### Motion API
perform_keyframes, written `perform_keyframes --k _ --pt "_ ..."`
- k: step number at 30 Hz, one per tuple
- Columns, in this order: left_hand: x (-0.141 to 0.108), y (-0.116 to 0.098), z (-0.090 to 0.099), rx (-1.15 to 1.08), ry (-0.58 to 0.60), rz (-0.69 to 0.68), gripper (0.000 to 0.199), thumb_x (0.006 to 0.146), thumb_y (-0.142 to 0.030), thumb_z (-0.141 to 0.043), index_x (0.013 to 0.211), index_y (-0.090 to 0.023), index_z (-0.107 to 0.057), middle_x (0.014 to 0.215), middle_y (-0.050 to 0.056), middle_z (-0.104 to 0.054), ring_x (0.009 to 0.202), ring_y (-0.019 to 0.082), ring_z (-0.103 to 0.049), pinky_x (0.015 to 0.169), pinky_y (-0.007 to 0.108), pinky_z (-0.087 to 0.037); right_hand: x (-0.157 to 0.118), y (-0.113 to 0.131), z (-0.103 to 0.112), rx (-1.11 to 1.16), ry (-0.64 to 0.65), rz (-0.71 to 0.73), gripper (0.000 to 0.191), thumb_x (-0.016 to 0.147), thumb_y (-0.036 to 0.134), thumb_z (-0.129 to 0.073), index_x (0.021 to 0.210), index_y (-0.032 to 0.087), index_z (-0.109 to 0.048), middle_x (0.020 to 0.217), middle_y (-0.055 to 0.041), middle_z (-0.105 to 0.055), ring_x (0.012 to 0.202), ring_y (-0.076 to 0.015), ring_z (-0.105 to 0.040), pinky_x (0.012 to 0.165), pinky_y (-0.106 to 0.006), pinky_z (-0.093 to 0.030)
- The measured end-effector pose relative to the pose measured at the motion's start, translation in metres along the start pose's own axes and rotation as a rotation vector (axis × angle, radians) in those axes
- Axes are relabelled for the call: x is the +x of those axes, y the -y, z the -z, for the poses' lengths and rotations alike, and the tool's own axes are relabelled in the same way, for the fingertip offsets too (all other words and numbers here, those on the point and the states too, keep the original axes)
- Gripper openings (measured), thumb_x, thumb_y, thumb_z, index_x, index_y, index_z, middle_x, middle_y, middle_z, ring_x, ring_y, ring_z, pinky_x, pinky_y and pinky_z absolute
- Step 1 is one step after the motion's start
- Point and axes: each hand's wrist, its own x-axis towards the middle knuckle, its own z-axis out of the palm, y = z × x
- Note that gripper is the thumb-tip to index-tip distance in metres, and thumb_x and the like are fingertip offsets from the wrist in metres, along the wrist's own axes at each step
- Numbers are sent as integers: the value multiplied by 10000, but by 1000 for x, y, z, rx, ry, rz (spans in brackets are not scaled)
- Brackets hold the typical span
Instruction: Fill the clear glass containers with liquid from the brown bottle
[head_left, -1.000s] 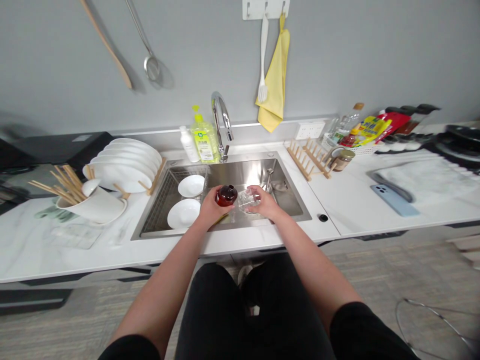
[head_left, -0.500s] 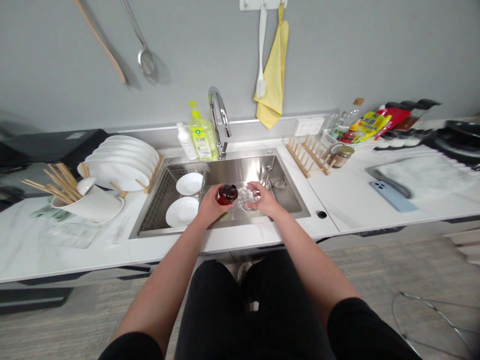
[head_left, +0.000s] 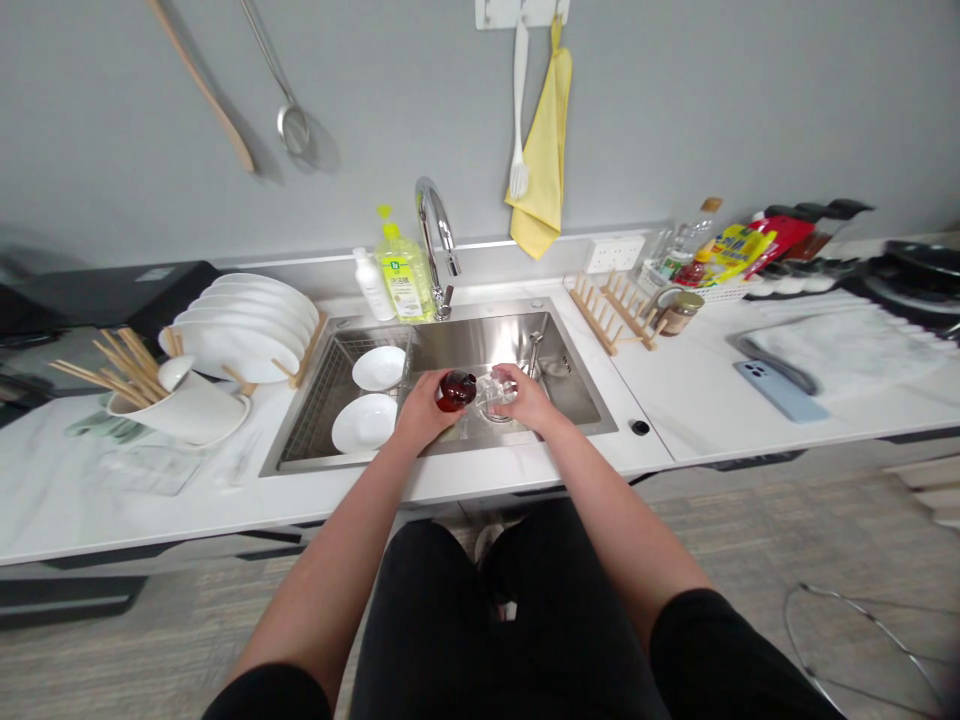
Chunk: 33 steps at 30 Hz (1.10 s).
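Observation:
Over the sink (head_left: pixel 517 330), my left hand (head_left: pixel 420 412) is wrapped round a dark reddish-brown bottle (head_left: pixel 454 391). The bottle is tilted, with its uncapped-looking neck pointing right. My right hand (head_left: pixel 528 402) grips a small clear container (head_left: pixel 489 388), held close to the bottle's mouth. Whether liquid passes between them is too small to tell. Left of my left hand, two white bowls, a front one (head_left: pixel 364 424) and a rear one (head_left: pixel 379 369), sit in the sink's rack side. To the right, a small black cap (head_left: pixel 640 427) lies on the counter.
Behind the sink stand a faucet (head_left: pixel 435 235), a yellow-green soap bottle (head_left: pixel 406 275) and a white bottle (head_left: pixel 373 285). White plates (head_left: pixel 244 325) and a chopstick holder (head_left: pixel 180 405) are at left. A wooden rack (head_left: pixel 613 312), a jar (head_left: pixel 681 314) and a phone (head_left: pixel 780 390) are at right.
The brown bottle has tipped further toward the right, its neck now pointing at the clear container. My right hand has barely moved. The view has shifted slightly.

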Motion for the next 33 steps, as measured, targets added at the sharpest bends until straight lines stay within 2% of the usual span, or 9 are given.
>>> perform_keyframes --k 7,19,24,33 --pt "0 -3 0 53 14 -11 774 784 -266 -968 1483 -257 -635 1405 121 -731 1287 349 -754 1150 482 -637 -1 -4 -1 -15 18 -2 876 657 272 -1000 1458 296 -649 1361 -71 -766 1244 -299 -737 1049 -430 -607" --pt "-1 -10 2 140 38 -8 747 823 -274 -920 1514 -258 -636 1413 136 -726 1272 372 -759 1129 502 -639 0 -11 -2 -80 24 -8 988 631 290 -1032 1540 300 -643 1389 -76 -763 1239 -309 -743 1112 -462 -589" --pt "-1 -10 2 172 42 -16 761 824 -268 -913 1535 -256 -642 1439 156 -722 1292 398 -749 1155 536 -622 -1 -6 -1 -70 30 -7 926 642 267 -1024 1498 287 -673 1399 -80 -765 1282 -316 -733 1144 -469 -568" --pt "-1 -9 0 219 46 -15 734 844 -299 -915 1533 -249 -665 1459 163 -751 1285 417 -751 1156 562 -605 -1 -4 -1 -94 12 -37 884 606 260 -1029 1425 270 -698 1328 -73 -779 1206 -302 -744 1115 -458 -575"
